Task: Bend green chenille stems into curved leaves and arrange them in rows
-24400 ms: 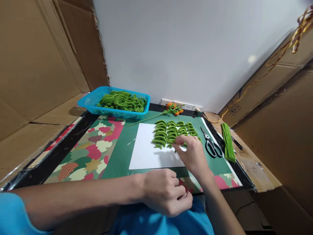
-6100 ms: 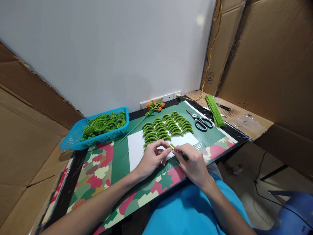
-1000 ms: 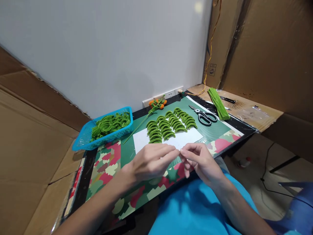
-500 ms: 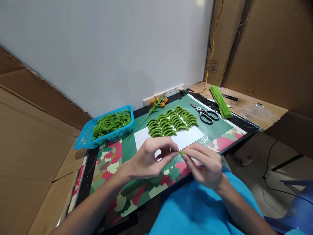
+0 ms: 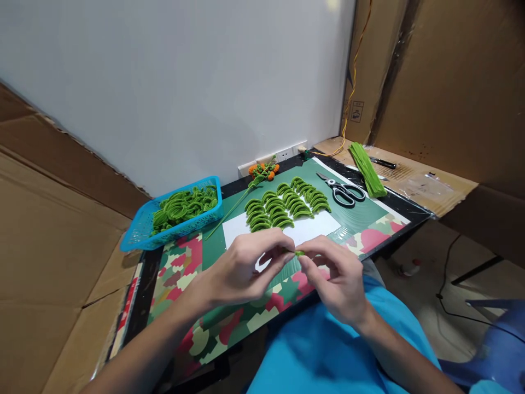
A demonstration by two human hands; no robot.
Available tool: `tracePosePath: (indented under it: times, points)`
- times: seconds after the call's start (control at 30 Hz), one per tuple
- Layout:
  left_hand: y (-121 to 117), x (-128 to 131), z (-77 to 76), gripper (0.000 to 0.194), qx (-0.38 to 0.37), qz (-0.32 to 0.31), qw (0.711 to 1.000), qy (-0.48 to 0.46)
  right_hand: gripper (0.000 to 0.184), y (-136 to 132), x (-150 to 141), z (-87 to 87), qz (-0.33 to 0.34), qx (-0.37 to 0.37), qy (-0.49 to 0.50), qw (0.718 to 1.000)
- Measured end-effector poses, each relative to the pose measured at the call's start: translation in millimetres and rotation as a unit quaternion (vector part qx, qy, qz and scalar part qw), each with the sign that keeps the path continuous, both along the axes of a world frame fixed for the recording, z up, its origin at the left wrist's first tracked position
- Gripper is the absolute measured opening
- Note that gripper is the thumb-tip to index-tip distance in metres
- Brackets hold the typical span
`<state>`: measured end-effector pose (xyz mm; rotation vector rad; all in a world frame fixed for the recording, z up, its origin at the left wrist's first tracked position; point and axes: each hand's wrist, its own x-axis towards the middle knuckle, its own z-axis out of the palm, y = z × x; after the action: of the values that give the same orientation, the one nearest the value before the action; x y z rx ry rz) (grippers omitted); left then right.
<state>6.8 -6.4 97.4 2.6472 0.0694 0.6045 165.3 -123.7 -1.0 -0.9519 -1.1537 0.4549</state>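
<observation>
Pinching small green piece (image 5: 300,253) between fingertips of left hand (image 5: 248,268) and right hand (image 5: 339,279), above mat (image 5: 361,210); four rows of curved pieces (image 5: 297,204) lying on white sheet (image 5: 318,227), seemingly done; straight strips (image 5: 368,171) remaining.

Basket (image 5: 140,223): bright blue
Curved strips (image 5: 275,207): deep green
Bundle (image 5: 368,171): green (yellower, brighter)
Mat (image 5: 348,219): green, edges camouflaged pink, cream
</observation>
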Motion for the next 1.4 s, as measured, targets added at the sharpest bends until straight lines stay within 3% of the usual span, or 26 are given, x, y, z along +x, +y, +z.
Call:
tracePosePath:
  times: [0.07, 0.13, 0.3, 0.43, 0.53, 0.63, 0.67, 0.7, 0.77, 0.8, 0.83, 0.87, 0.9, 0.93, 1.03, 1.07, 1.1, 1.17, 1.27, 1.33, 1.4]
  points:
    - [-1.7, 1.0, 3.0, 0.009, -0.054, 0.015, 0.998, 0.017, 0.016, 1.0, 4.7, -2.8, -0.08, 0.078, -0.155, 0.982]
    - [-3.4, 2.1, 5.3, 0.006, -0.09, 0.021, 0.995, 0.032, 0.015, 3.6, 8.7, -6.6, -0.125, 0.13, -0.243, 0.953]
    - [-5.6, 2.6, 6.6, 0.008, -0.168, 0.025, 0.984, 0.06, 0.009, 8.2, 15.2, -13.7, -0.151, 0.157, -0.29, 0.932]
    - [-5.5, 1.9, 5.1, 0.01, -0.196, 0.022, 0.978, 0.071, 0.018, 7.3, 15.8, -14.0, -0.147, 0.167, -0.298, 0.928]
    - [-5.2, 2.8, 2.5, 0.007, -0.163, 0.018, 0.984, 0.066, 0.014, 3.1, 8.9, -10.0, -0.107, 0.145, -0.24, 0.954]
    - [-6.0, 4.5, -0.3, 0.009, -0.033, 0.005, 0.999, 0.014, 0.016, -2.5, 1.5, -2.2, 0.006, 0.007, 0.008, 1.0]
    - [-6.6, 5.1, -0.5, 0.011, 0.044, -0.01, 0.999, -0.01, 0.021, -3.4, 1.0, 0.6, 0.077, -0.061, 0.122, 0.988]
    - [-7.3, 5.5, -0.2, 0.012, 0.135, -0.03, 0.99, -0.031, 0.026, -3.6, 1.8, 3.1, 0.167, -0.125, 0.233, 0.95]
    - [-8.4, 5.9, 1.9, 0.012, 0.309, -0.074, 0.946, -0.055, 0.033, -2.0, 6.7, 6.9, 0.336, -0.221, 0.395, 0.826]
    - [-8.6, 5.7, 3.3, 0.011, 0.371, -0.09, 0.922, -0.06, 0.035, -0.7, 9.6, 8.1, 0.395, -0.247, 0.439, 0.768]
    - [-8.5, 5.4, 4.3, 0.01, 0.409, -0.099, 0.905, -0.062, 0.036, 0.3, 12.1, 8.9, 0.429, -0.264, 0.462, 0.73]
    - [-8.0, 5.1, 4.6, 0.011, 0.423, -0.102, 0.898, -0.062, 0.035, 0.7, 13.7, 9.5, 0.442, -0.271, 0.469, 0.714]
    - [-7.1, 4.7, 4.0, 0.012, 0.419, -0.098, 0.9, -0.064, 0.034, 0.4, 14.2, 10.0, 0.436, -0.271, 0.462, 0.724]
    - [-6.1, 4.4, 2.5, 0.013, 0.402, -0.091, 0.908, -0.072, 0.033, -0.7, 13.6, 10.4, 0.412, -0.26, 0.438, 0.756]
    - [-4.8, 4.8, -4.9, 0.017, 0.27, -0.048, 0.956, -0.106, 0.031, -5.8, 8.8, 11.1, 0.232, -0.168, 0.251, 0.925]
    - [-5.5, 5.4, -6.7, 0.018, 0.196, -0.029, 0.976, -0.093, 0.028, -7.0, 7.7, 10.8, 0.146, -0.116, 0.153, 0.971]
    - [-6.8, 6.0, -7.5, 0.015, 0.122, -0.017, 0.99, -0.075, 0.024, -7.6, 7.3, 10.0, 0.06, -0.057, 0.049, 0.995]
    - [-10.8, 7.4, -6.5, 0.009, 0.001, 0.007, 0.999, -0.031, 0.017, -6.8, 8.6, 7.3, -0.073, 0.056, -0.127, 0.988]
    - [-16.2, 8.5, -3.2, 0.007, -0.092, 0.023, 0.995, 0.003, 0.018, -4.4, 10.6, 2.4, -0.134, 0.14, -0.236, 0.952]
    - [-17.1, 8.8, -3.6, 0.008, -0.093, 0.019, 0.996, 0.001, 0.019, -4.4, 8.8, 0.5, -0.118, 0.121, -0.195, 0.966]
    - [-16.1, 8.8, -5.8, 0.011, -0.034, 0.007, 0.999, -0.016, 0.026, -5.3, 5.1, 0.3, -0.058, 0.048, -0.068, 0.995]
